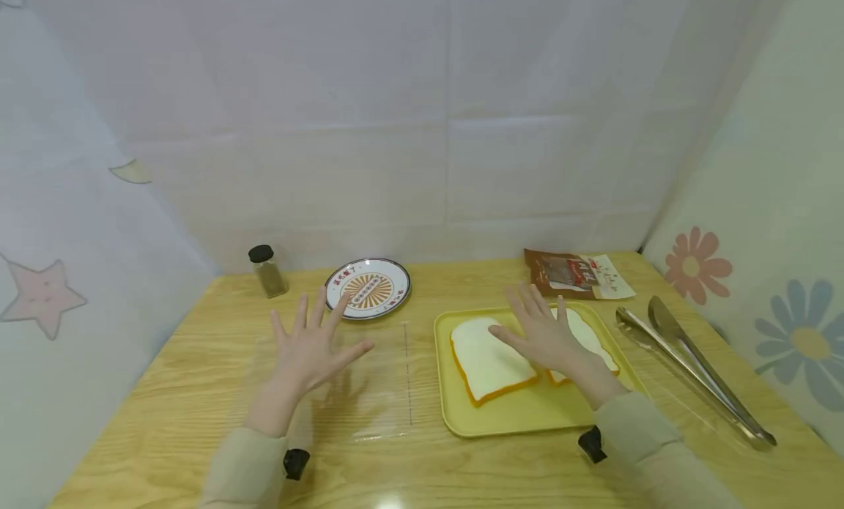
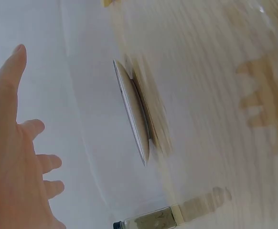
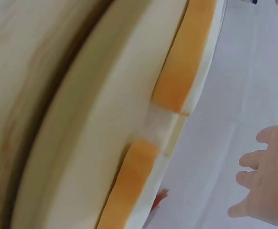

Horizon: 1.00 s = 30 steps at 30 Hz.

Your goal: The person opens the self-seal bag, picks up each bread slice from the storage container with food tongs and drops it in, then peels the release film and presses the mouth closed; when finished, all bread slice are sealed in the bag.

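Note:
With fingers spread, my left hand (image 1: 308,354) hovers over a clear plastic sheet (image 1: 379,384) on the wooden table. Just beyond its fingertips lies a round plate (image 1: 395,293) with a sunburst print. My right hand (image 1: 542,333), fingers also spread, is held above a yellow tray (image 1: 508,421). Two bread slices lie on that tray: the left slice (image 1: 488,359) shows almost whole, while the right slice (image 1: 587,337) is partly hidden by my hand and wrist. Both wrist views show the hands raised and holding nothing. The left wrist view catches the plate (image 2: 135,114) edge-on.
A black-lidded jar (image 1: 269,273) of dark powder or seasoning stands at the back left. Behind the tray lies a brown and white food packet (image 1: 576,275). Long metal tongs (image 1: 699,377) rest along the right side. Curtain-like white walls (image 1: 343,165) border the table.

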### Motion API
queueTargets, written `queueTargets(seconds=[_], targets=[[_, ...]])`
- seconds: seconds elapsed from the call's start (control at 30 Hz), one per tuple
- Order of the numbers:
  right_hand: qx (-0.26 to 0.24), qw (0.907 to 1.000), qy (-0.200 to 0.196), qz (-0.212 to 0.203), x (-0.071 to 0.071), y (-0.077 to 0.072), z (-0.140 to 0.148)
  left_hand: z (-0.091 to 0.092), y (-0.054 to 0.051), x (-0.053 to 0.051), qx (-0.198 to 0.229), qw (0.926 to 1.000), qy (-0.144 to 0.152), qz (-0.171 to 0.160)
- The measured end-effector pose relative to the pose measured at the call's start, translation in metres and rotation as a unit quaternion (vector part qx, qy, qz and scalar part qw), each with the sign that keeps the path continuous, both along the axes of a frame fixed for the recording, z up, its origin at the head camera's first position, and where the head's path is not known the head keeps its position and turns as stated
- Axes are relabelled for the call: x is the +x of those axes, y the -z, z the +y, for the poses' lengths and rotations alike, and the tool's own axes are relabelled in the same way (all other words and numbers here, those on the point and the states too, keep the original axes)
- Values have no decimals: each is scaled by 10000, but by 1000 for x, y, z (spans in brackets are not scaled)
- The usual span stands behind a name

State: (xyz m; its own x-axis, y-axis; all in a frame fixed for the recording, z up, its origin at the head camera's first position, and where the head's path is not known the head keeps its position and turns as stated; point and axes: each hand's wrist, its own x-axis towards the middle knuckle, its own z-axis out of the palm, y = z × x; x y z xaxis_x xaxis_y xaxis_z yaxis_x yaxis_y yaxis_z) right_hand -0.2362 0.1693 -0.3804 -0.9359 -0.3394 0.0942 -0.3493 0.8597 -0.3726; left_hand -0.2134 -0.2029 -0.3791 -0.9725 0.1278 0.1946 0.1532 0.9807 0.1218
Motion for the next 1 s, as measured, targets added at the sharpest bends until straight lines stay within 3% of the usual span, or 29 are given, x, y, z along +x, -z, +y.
queueTargets(seconds=[0.2, 0.4, 0.73, 1.0], targets=[[-191, 9991, -378, 41, 4, -10, -21, -4, -7, 5, 148, 9994, 282, 167], [-229, 9965, -798, -119, 9, -12, -44, -7, -12, 14, 407, 9978, 511, -81], [81, 9909, -1328, -181, 14, -11, -79, -16, -17, 23, 656, 9938, 894, -21], [480, 9853, -1601, -345, 12, -4, -104, -28, -10, 25, 955, 9879, 1210, -168]])
